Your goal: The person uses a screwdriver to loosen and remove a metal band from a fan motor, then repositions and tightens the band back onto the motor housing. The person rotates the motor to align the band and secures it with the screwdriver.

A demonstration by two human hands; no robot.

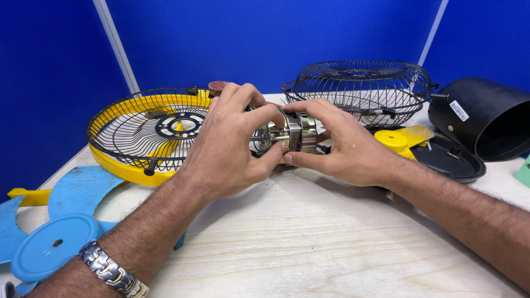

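Pale wood tabletop [309, 243]: light grain, fills the lower half of the frame; bare stretch nearest the camera.
Wrist band [113, 273]: metal link bracelet on the left forearm, bottom left of the frame.
Blue fan blade [61, 243]: plastic, round hub with a small centre hole, lying flat at lower left; a yellow piece pokes out at the far left edge behind it.
Left hand [223, 146]: centre of the frame, fingers curled over the left end of the motor, thumb beneath; clasping it.
Right hand [345, 146]: just right of centre, fingers [309, 110] on top of the motor body, thumb along its lower edge; also clasping it.
Fan motor [295, 132]: metal, silver and brass coloured, shaft pointing left; held between both hands just above the tabletop at frame centre. Whether it touches the wood cannot be told.
Yellow-rimmed grille [146, 129]: black wire guard with yellow ring, tilted, left of centre behind the left hand.
Yellow part [400, 138]: small plastic piece right of the right hand, beside a flat black lid [450, 160].
Black wire grille [361, 88]: domed, upper centre-right, behind the hands.
Black housing [483, 118]: cylindrical shell on its side, upper right.
Blue partition [265, 38]: panels across the top of the frame.
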